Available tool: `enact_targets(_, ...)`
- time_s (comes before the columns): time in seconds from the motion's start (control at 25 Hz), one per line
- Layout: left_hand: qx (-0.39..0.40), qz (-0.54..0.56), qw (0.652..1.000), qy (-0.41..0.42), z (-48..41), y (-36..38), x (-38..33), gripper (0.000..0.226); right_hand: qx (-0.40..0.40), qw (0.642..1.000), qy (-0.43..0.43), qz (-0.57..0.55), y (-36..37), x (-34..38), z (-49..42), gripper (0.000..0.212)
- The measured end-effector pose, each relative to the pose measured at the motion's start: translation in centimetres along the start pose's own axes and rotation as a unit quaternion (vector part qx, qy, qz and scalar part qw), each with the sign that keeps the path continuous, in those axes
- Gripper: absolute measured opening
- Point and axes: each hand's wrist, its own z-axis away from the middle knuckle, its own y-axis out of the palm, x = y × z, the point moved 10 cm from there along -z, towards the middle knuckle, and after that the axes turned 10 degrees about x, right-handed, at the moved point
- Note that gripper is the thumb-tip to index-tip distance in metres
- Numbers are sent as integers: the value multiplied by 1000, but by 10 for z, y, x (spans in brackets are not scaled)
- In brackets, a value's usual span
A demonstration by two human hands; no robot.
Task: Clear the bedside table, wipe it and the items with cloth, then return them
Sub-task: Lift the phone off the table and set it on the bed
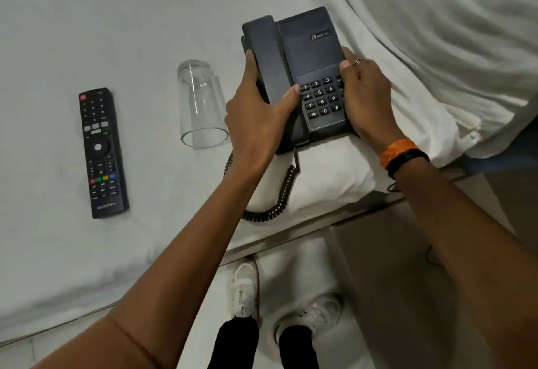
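Observation:
A black desk telephone [308,48] with its handset on the cradle sits over the white bed, held from both sides. My left hand [256,118] grips the handset side. My right hand [366,95] grips the keypad side. A white cloth [334,170] lies bunched under the phone near the bed's edge. The coiled cord [279,197] hangs from the phone across the cloth. A clear drinking glass [202,106] lies on its side on the sheet, left of the phone. A black TV remote [100,153] lies flat further left.
The white bed sheet [87,19] fills the upper and left view. A rumpled white duvet [451,19] is at the upper right. The bed's edge [291,240] runs diagonally below the cloth. My white shoes [246,287] stand on the floor below.

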Motion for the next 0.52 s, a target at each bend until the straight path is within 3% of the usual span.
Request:
enact_targets(0.2, 7, -17, 1000, 18, 0, 3, 4, 78, 2, 999, -10, 53, 1, 0, -1, 44)
enact_targets(0.32, 0, -131, 991, 34, 18, 11, -7, 83, -42, 993, -36, 108, -10, 2, 28, 46)
enact_targets(0.44, -29, -243, 955, 171, 61, 32, -42, 73, -160, 964, -68, 202, -35, -3, 85, 50)
enact_targets(0.52, -6, -265, 923, 279, 91, 65, -57, 66, -231, 941, -62, 239, -50, -25, 131, 52)
